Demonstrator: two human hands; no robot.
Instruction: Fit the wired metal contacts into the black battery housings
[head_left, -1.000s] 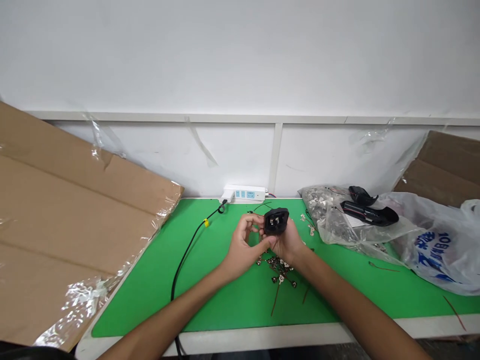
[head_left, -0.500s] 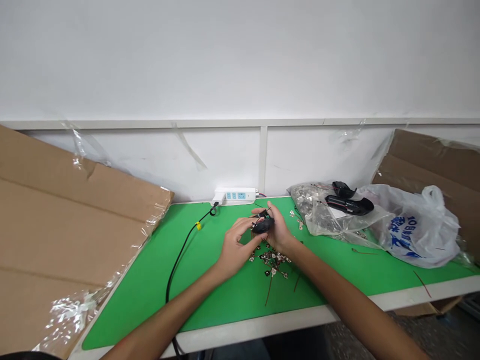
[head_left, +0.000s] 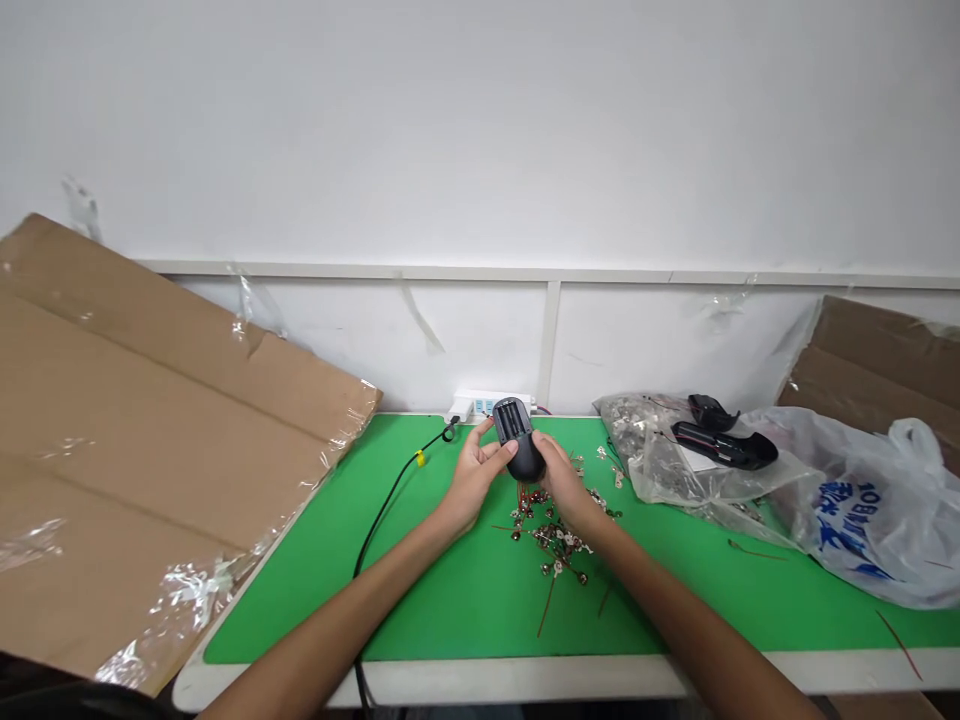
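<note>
Both hands hold a black, rounded plastic housing (head_left: 526, 458) above the green mat, its slotted compartment, like a battery bay, facing me. My left hand (head_left: 472, 482) grips its left side, thumb on the front face. On the right side, my right hand (head_left: 562, 485) is closed round the edge, most of its fingers hidden behind. Under the hands lies a loose pile of small metal contacts (head_left: 559, 540), several with thin red-brown wires.
A power strip (head_left: 495, 402) with a black cable (head_left: 386, 500) stands by the wall. Cardboard (head_left: 187, 430) leans at the left. At the right are a clear bag of metal parts (head_left: 637, 425), black plastic shells (head_left: 724, 446) on it, and a white plastic bag (head_left: 900, 500).
The housing has been turned from edge-on, so its slotted face now shows. Both hands have shifted their hold on it. The camera view has moved slightly.
</note>
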